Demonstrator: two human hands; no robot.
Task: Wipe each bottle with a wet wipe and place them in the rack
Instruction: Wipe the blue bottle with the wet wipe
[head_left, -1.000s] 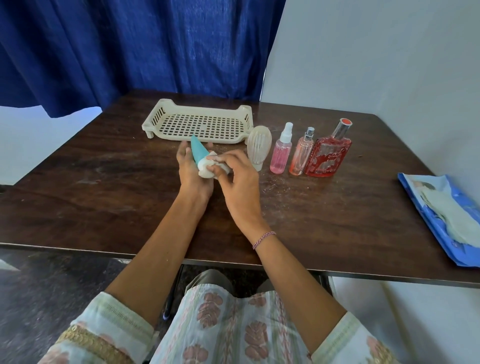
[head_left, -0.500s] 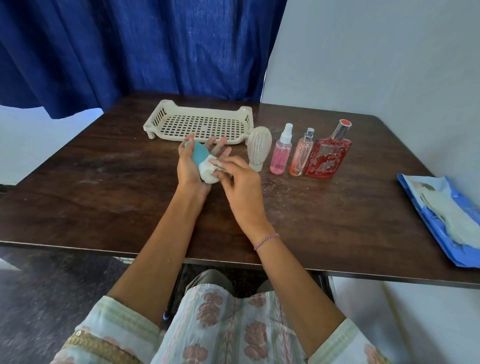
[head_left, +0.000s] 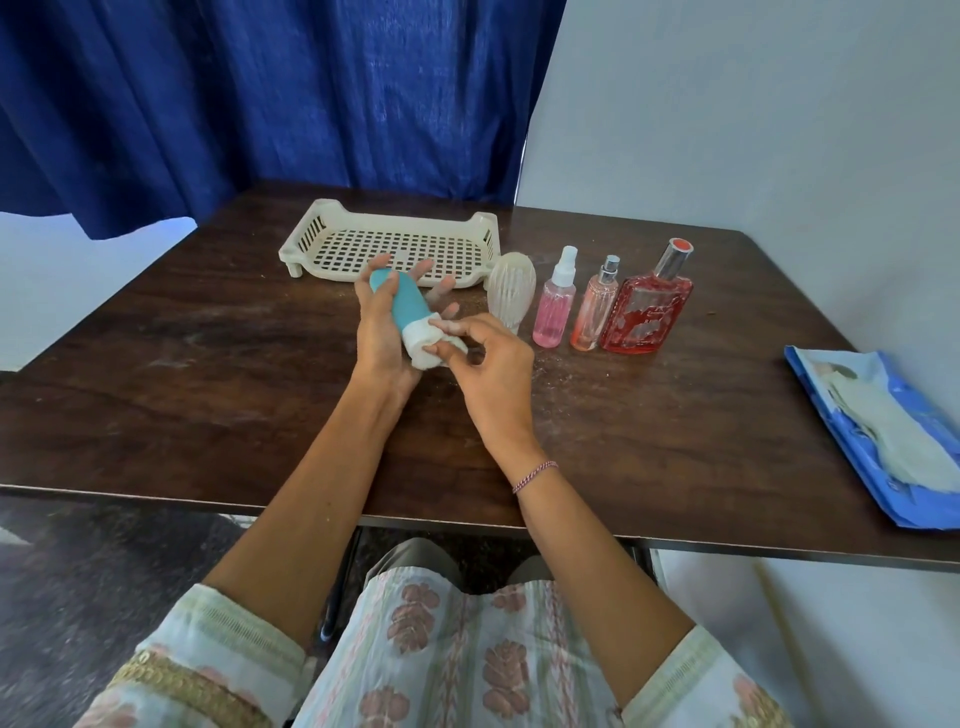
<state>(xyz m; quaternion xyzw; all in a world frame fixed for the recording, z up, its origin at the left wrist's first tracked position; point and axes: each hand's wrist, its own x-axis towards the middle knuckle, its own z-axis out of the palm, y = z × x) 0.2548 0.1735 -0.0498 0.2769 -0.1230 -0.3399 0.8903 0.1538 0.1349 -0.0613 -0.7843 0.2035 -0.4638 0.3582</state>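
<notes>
The teal bottle (head_left: 401, 306) looks like a small, light plastic squeeze bottle with a smooth skin, likely slick once damp, and soft enough to dent under a hard pinch. It lies along the palm of the left hand (head_left: 382, 340), whose thumb curls over its upper body while the fingers splay straight behind it. The mid-body, where that thumb sits, seems the safest place to hold. The right hand (head_left: 493, 374) pinches the wet wipe (head_left: 427, 347), which is bunched around the bottle's near end. The limp, wet cloth will slide rather than grip.

The rack (head_left: 311, 240) sits just beyond the left fingertips with nothing in it. A ribbed white bottle (head_left: 511, 283), a pink spray bottle (head_left: 556, 312) and a red perfume bottle (head_left: 647, 317) stand in a row beyond the right hand.

Compared with half a second ago, the wipe has slid toward the near end and more teal shows. The left fingers have spread wider.
</notes>
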